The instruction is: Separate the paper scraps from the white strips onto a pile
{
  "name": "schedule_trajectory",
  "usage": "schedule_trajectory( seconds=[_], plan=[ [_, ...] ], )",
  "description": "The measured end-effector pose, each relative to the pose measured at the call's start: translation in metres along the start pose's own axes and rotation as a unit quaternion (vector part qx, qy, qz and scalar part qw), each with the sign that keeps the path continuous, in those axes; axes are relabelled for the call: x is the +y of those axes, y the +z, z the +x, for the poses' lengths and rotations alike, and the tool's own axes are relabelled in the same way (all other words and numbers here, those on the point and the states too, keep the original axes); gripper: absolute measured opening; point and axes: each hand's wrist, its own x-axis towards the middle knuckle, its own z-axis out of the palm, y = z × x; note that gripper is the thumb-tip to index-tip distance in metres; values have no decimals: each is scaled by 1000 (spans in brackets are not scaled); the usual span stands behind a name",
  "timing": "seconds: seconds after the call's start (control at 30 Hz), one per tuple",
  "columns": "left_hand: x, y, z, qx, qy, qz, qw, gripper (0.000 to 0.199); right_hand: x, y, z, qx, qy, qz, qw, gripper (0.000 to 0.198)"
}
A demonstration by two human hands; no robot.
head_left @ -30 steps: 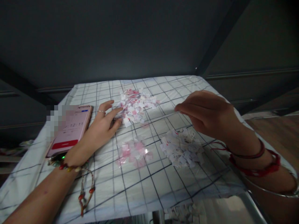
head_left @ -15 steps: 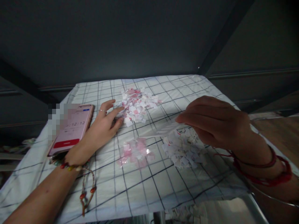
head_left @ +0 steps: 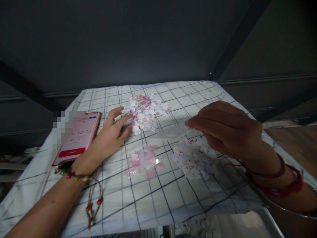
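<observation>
Two-handed, worked across a checked cloth (head_left: 148,207): beside a phone (head_left: 74,142), rested the left hand (head_left: 111,136), with loosely parted fingers grasping nothing visible, against pink-and-white scraps (head_left: 142,114); past pink pieces (head_left: 145,162), pinched a filmy strip (head_left: 173,131) just beyond white scraps (head_left: 194,162) with the right hand (head_left: 228,127). Called, seemingly, for light fingertip pressure, keeping clear of both scrap piles.

Beside the phone (head_left: 79,140), our left hand (head_left: 111,137) touches the mixed heap (head_left: 143,112); our right hand (head_left: 231,129) pinches blurry film (head_left: 172,132) near the white heap (head_left: 194,160) and pink heap (head_left: 145,162).
</observation>
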Motion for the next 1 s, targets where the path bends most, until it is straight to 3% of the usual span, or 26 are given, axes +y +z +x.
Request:
schedule_trajectory(
  seconds=[0.17,0.3,0.77,1.0],
  plan=[
    [1,-1,0,-4,-3,-11,1000,39,9,8,-3,2,12,-87,996,25],
    [2,-2,0,-7,-3,-20,1000,41,13,9,-6,-22,7,-66,998,25],
    [3,-4,-1,3,-2,-31,1000,38,17,3,-7,5,23,-63,998,26],
    [2,-3,-1,5,-2,-29,1000,38,31,-5,-15,-49,54,-10,997,23]
  ],
)
